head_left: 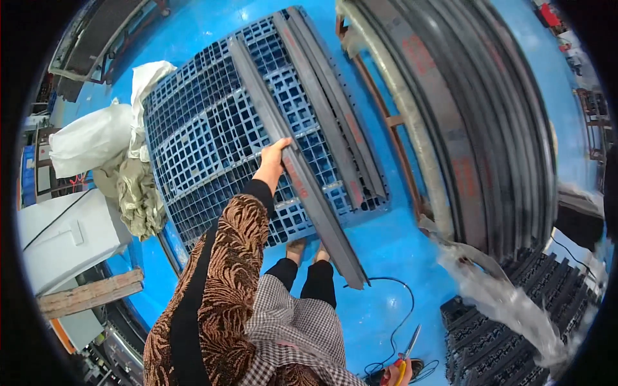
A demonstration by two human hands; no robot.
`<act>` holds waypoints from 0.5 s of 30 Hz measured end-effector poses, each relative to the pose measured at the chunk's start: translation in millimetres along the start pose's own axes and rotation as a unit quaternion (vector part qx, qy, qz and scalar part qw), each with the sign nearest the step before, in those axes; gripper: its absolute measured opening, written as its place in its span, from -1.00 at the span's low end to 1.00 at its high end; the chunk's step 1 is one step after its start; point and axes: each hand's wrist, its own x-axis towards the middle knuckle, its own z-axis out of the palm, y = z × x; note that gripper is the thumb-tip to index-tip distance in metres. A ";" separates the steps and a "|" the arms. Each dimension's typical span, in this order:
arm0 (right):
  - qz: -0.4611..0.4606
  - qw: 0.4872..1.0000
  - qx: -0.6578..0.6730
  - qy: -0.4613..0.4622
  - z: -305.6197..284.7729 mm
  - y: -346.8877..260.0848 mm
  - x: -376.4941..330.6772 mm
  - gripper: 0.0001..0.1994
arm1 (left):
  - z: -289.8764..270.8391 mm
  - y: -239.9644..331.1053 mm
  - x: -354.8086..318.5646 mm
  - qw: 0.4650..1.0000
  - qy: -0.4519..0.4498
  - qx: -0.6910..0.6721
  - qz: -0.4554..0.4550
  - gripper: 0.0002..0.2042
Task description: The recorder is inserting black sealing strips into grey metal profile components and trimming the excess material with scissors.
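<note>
My left hand [275,157] is wrapped round the middle of a long dark grey profile strip [306,186] with red printing on it. The strip slants across a blue plastic grid pallet [205,132], and its near end reaches past the pallet edge over the blue floor. In my right hand [394,374], low in the picture, are scissors [412,341] with red and yellow handles, their blades pointing up and away. Part of that hand is cut off by the lower edge. A thin black cord [412,299] curves from beside the strip's near end down toward the scissors.
More grey strips [328,109] lie along the pallet's right side. A big bundle of strips [470,128] rests on a rack to the right, with clear plastic film [496,289] hanging off it. Dark stacked pieces [521,321] stand lower right. White sacks [93,138] and a wooden beam [90,293] are left.
</note>
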 end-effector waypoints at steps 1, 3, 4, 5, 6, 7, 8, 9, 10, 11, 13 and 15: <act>0.013 1.000 0.009 -0.009 9.4 -3.5 11.3 -0.59 | 5.2 -10.0 20.5 1.000 0.001 0.001 -0.005 -0.63; 0.039 0.998 0.031 -0.025 28.2 -8.5 34.5 -0.60 | -0.9 -29.3 57.2 1.000 0.001 0.003 -0.012 -0.62; 0.052 0.997 0.043 -0.033 38.9 -10.3 43.9 -0.60 | -2.9 -34.2 78.4 1.000 0.007 0.010 -0.016 -0.62; 0.066 0.996 0.055 -0.040 49.1 -11.7 52.9 -0.60 | -2.9 -37.1 100.2 1.000 -0.001 0.017 -0.001 -0.63; 0.078 0.994 0.067 -0.046 58.7 -12.9 61.5 -0.60 | -2.2 -38.1 121.1 1.000 -0.009 0.024 0.015 -0.63; 0.091 0.992 0.078 -0.049 66.3 -23.4 69.6 -0.60 | 4.3 -39.1 139.6 0.998 0.001 0.056 0.007 -0.64; 0.107 0.989 0.090 -0.052 72.8 -29.4 71.1 -0.60 | 10.6 -34.9 152.2 0.996 0.011 0.091 -0.002 -0.64; 0.123 0.985 0.102 -0.057 78.3 -31.1 70.9 -0.60 | 18.5 -26.0 163.7 0.995 0.016 0.098 -0.008 -0.64; 0.138 0.982 0.113 -0.063 83.5 -33.2 70.6 -0.60 | 28.3 -15.1 174.3 0.957 0.040 0.285 0.019 -0.64; 0.154 0.978 0.123 -0.066 83.4 -35.9 66.5 -0.60 | 33.1 -17.4 178.4 0.885 0.059 0.460 0.042 -0.65; 0.173 0.971 0.147 -0.074 86.9 -43.5 71.4 -0.60 | 39.7 -41.0 172.7 0.879 -0.064 0.472 0.003 -0.66; 0.185 0.964 0.174 -0.079 89.4 -53.9 76.7 -0.60 | 36.0 -67.8 169.9 0.861 -0.006 0.508 0.021 -0.65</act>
